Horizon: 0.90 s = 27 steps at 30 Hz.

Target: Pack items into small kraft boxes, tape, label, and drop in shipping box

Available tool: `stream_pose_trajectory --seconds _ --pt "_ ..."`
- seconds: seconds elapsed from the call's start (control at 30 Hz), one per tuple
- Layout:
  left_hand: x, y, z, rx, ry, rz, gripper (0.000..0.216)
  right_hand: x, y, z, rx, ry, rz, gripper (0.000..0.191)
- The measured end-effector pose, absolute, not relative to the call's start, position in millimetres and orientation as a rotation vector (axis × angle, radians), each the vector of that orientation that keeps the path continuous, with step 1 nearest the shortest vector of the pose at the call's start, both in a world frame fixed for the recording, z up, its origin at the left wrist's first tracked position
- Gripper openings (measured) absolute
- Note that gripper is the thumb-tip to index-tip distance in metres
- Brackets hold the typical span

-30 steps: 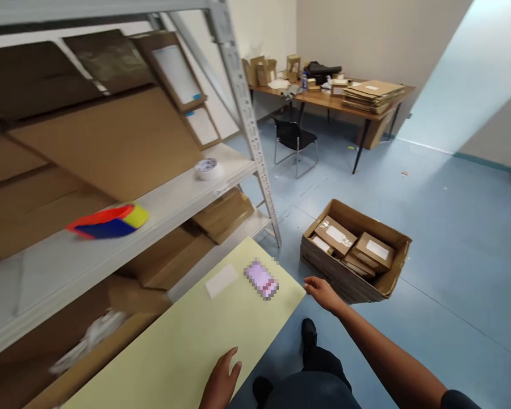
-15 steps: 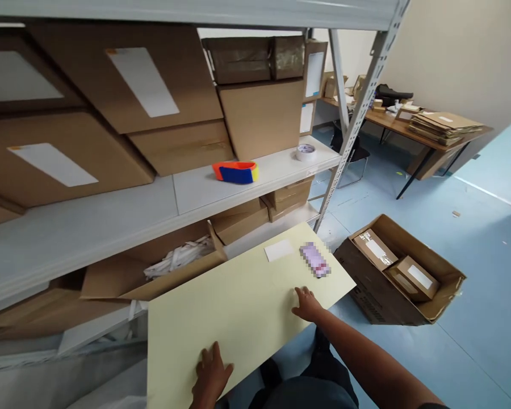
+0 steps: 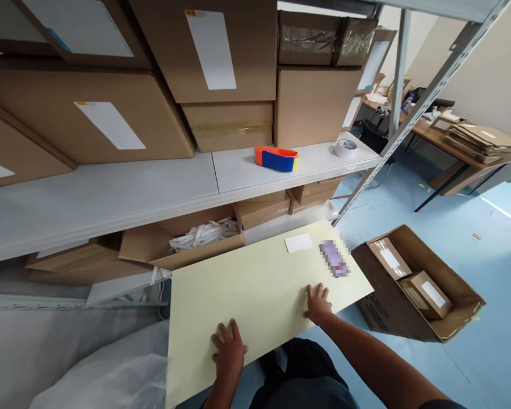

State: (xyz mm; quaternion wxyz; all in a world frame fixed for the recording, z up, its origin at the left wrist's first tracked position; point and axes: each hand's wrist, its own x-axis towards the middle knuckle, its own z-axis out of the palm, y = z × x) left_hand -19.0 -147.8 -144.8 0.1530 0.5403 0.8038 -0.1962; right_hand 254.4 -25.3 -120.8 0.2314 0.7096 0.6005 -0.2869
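Note:
Both my hands rest on a pale yellow tabletop (image 3: 255, 289). My left hand (image 3: 230, 349) lies near its front edge with the fingers spread. Farther right, my right hand (image 3: 318, 304) also touches the surface, fingers apart and nothing held. Beyond the right hand is a blurred-out purple rectangular item (image 3: 334, 258). A small white card (image 3: 298, 243) lies flat to the left of that item, close to the far edge.
A grey shelf (image 3: 166, 184) behind the tabletop bears cardboard boxes (image 3: 319, 105), a folded orange and blue band (image 3: 276, 159) and a tape roll (image 3: 346, 149). Below sits an open box of white strips (image 3: 202, 234). An open carton (image 3: 460, 278) holding smaller boxes stands on the floor at right.
My view has turned left, so the shelf and tabletop appear farther right. Both hands stay on the tabletop, with the fingers still spread.

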Motion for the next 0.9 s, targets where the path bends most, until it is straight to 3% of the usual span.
stream_pose_trajectory --seconds 0.5,0.9 --pt "-27 -136 -158 1.336 2.274 -0.452 0.079 255 -30 -148 1.850 1.719 -0.632 0.113" --pt "-21 -138 -146 1.259 2.239 -0.468 0.086 260 -35 -147 1.836 1.783 -0.575 0.099"
